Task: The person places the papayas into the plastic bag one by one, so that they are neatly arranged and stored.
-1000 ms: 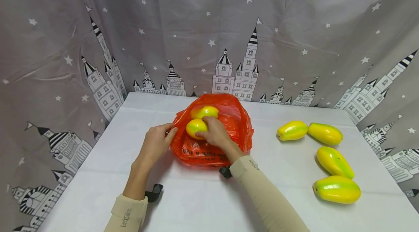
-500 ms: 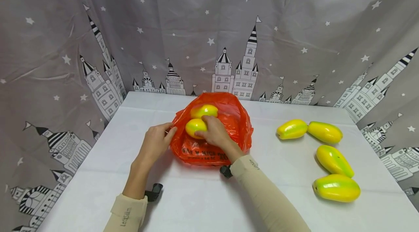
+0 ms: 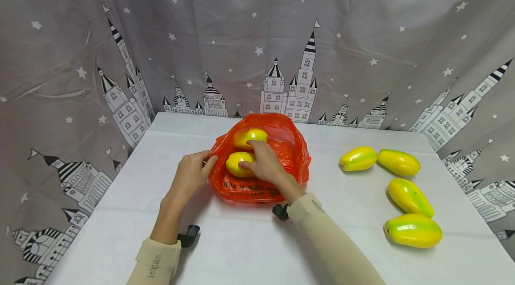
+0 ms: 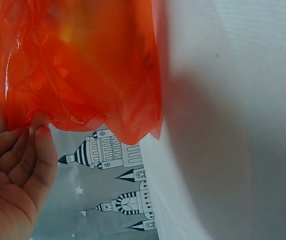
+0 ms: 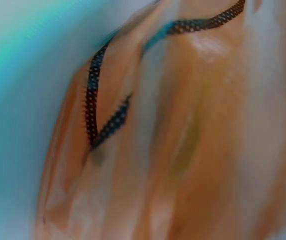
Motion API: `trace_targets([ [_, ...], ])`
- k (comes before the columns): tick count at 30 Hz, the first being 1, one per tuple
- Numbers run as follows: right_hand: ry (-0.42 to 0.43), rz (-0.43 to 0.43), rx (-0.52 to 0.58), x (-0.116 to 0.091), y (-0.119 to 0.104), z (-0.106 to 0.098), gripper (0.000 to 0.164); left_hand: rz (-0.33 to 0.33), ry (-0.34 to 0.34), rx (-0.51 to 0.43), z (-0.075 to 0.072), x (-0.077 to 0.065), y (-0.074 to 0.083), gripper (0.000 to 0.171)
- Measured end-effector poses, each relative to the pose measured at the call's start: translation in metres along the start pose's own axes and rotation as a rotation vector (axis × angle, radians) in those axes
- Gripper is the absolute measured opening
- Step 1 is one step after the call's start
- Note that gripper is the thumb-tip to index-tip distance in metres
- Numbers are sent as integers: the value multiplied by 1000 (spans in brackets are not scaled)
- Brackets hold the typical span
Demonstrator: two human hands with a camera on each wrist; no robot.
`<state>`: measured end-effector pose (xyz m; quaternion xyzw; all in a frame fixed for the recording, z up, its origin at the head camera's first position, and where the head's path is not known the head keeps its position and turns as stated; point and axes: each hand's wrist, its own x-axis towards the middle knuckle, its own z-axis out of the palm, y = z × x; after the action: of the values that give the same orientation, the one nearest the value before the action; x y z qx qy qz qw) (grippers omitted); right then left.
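Papayas, 2 in bag, 4 on tbl, L hand pinching bag, R hand spread against 1

Two yellow fruits, seemingly apart, in red bag

Red plastic bag is carrying blk caps on its near side, approx. "VE A NICE", w/ outer letters getting lost in folds; 2nd, smaller line is running below, too sm. to read. L sleeve is showing a dk wordmark, approx. "L…Slim" (mid letters unclear), running lengthwise. R sleeve is bearing a sm. dk mark nr the cuff, illegible. R wrist cam is catching dk dotted bands, nothing legible.
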<state>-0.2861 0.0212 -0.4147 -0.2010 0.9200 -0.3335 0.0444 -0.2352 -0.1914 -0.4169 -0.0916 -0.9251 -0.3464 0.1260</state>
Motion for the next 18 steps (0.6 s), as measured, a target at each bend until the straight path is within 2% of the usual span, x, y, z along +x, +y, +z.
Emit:
trace_targets([
  [18, 62, -58, 17, -29, 3, -24, 68, -20, -10, -2, 0, 0, 0, 30],
])
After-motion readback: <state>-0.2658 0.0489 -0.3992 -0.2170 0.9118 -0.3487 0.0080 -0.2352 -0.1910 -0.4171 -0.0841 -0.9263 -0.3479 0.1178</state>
